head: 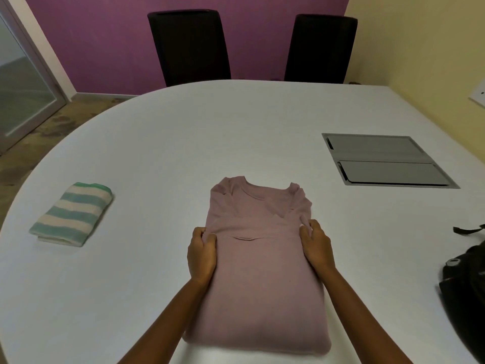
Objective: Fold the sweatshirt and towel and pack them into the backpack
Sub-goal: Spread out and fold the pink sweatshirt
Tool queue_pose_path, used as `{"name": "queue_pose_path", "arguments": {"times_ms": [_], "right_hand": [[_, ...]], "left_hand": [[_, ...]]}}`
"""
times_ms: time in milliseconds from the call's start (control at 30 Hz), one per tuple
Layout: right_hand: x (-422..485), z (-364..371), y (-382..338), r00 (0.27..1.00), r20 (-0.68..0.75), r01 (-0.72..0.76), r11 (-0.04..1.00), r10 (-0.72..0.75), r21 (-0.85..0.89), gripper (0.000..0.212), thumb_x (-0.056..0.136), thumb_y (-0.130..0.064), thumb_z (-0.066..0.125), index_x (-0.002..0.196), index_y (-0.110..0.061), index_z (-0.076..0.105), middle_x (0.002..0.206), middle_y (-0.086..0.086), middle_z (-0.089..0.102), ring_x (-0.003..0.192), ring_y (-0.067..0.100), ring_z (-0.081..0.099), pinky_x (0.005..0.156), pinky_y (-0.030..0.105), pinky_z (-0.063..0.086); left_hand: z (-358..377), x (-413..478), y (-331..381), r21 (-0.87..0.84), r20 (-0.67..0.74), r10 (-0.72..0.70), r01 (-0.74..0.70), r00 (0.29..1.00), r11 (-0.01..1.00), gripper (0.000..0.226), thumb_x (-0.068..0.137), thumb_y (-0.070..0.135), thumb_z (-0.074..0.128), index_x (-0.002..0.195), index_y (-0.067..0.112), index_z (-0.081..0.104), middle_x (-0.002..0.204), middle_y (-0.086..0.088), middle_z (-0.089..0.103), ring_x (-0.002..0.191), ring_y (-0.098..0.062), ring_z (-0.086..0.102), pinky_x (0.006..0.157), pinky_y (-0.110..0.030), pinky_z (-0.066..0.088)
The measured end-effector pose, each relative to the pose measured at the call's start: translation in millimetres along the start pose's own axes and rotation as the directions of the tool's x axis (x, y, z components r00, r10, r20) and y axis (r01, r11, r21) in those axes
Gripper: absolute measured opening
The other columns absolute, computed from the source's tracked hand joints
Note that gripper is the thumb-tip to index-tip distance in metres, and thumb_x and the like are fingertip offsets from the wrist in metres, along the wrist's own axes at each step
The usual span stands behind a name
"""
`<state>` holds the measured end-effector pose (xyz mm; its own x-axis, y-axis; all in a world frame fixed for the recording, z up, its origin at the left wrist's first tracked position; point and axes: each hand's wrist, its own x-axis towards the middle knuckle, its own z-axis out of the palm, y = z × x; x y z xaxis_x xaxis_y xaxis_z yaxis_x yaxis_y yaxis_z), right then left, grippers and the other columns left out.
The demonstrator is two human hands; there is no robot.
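Presently I note a white table (236, 127) bearing the pink sweatshirt (262, 285) at near centre, its sleeves folded in, its collar pointing away and a layer doubled over the chest. A grey hatch (388, 160) is set into the table at far right, the black backpack (467, 279) lies at the right edge, partly out of view, and the striped towel (73, 214) sits folded at left, well apart. I record the left hand (201, 253) and right hand (316, 248) with fingers curled, each pinching the doubled edge on its own side.
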<state>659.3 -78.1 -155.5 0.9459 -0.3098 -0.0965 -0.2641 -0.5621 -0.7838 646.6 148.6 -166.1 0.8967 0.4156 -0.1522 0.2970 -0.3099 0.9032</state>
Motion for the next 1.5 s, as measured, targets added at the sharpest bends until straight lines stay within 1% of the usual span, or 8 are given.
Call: {"name": "queue_pose_path", "arguments": {"times_ms": [467,633,733,867,1033,1167,1333,1500], "right_hand": [[-28,13,21,0.971,-0.041,0.193,0.877,-0.234,-0.440,0.045,0.099,-0.021,0.036,0.143,-0.024,0.029,0.140,0.012,0.037,0.123,0.030,0.042,0.100,0.044,0.038],[-51,-13,49,0.706,0.385,0.694,0.470,-0.595,-0.546,0.047,0.088,-0.020,0.036,0.135,-0.025,0.039,0.133,0.005,0.052,0.126,0.025,0.038,0.087,0.038,0.051],[-64,-29,74,0.669,0.507,0.739,0.417,-0.543,-0.529,0.068,0.084,-0.019,0.048,0.146,-0.028,0.021,0.143,0.001,0.039,0.133,0.020,0.029,0.090,0.035,0.048],[-78,-46,93,0.627,0.601,0.779,0.384,-0.495,-0.496,0.080,0.083,-0.025,0.051,0.149,-0.025,0.004,0.158,-0.006,0.000,0.144,0.016,0.003,0.107,0.036,0.034],[-86,-54,83,0.616,0.658,0.773,0.492,-0.433,-0.400,0.085,0.075,-0.041,0.041,0.145,-0.042,-0.008,0.153,-0.024,-0.011,0.142,0.004,-0.011,0.110,0.039,0.013],[-93,-58,75,0.647,0.638,0.731,0.577,-0.417,-0.364,0.078,0.074,-0.046,0.035,0.131,-0.064,-0.017,0.145,-0.037,-0.016,0.139,-0.002,-0.018,0.112,0.028,-0.004],[-93,-72,62,0.707,0.567,0.618,0.759,-0.422,-0.206,0.074,0.079,-0.046,0.054,0.136,-0.061,0.009,0.146,-0.040,0.007,0.139,-0.011,-0.003,0.116,0.024,-0.001],[-93,-81,30,0.859,0.367,0.394,0.919,-0.356,-0.030,0.064,0.061,-0.066,0.048,0.122,-0.047,0.044,0.125,-0.021,0.052,0.123,0.004,0.042,0.105,0.027,0.033]], "left_hand": [[-13,-12,-33,0.561,0.278,0.315,-0.420,0.907,0.713,0.041,0.101,0.037,0.024,0.133,0.018,0.041,0.131,-0.007,0.051,0.114,-0.028,0.055,0.094,-0.034,0.042],[-53,8,-75,0.477,0.734,0.482,-0.869,0.478,0.136,0.049,0.102,0.017,0.001,0.149,0.018,0.011,0.152,-0.006,0.030,0.141,-0.021,0.023,0.114,-0.033,0.008],[-67,5,-84,0.402,0.805,0.476,-0.916,0.354,0.002,0.073,0.089,-0.006,0.040,0.149,0.014,0.003,0.158,-0.001,-0.006,0.146,-0.013,-0.006,0.116,-0.034,0.002],[-76,5,-87,0.361,0.843,0.416,-0.932,0.340,0.029,0.112,0.065,0.009,0.077,0.149,0.013,0.003,0.158,0.000,-0.006,0.146,-0.010,0.000,0.117,-0.028,0.007],[-82,0,-78,0.306,0.879,0.330,-0.938,0.343,0.161,0.095,0.078,0.051,0.055,0.150,0.017,0.002,0.147,0.001,0.036,0.128,-0.010,0.047,0.096,-0.027,0.047],[-92,-9,-72,0.264,0.852,0.335,-0.882,0.403,0.390,0.076,0.085,0.049,0.043,0.140,0.054,-0.008,0.150,0.010,0.024,0.136,0.003,0.021,0.111,-0.010,0.011],[-106,-18,-48,0.243,0.764,0.355,-0.751,0.538,0.614,0.065,0.068,0.054,0.053,0.131,0.044,0.040,0.113,0.052,0.043,0.119,0.000,0.048,0.094,0.000,0.030],[-101,-23,-28,0.201,0.487,0.374,-0.519,0.789,0.831,0.066,0.058,0.048,0.038,0.093,-0.001,0.066,0.084,-0.015,0.064,0.077,-0.020,0.051,0.065,-0.023,0.035]]}}
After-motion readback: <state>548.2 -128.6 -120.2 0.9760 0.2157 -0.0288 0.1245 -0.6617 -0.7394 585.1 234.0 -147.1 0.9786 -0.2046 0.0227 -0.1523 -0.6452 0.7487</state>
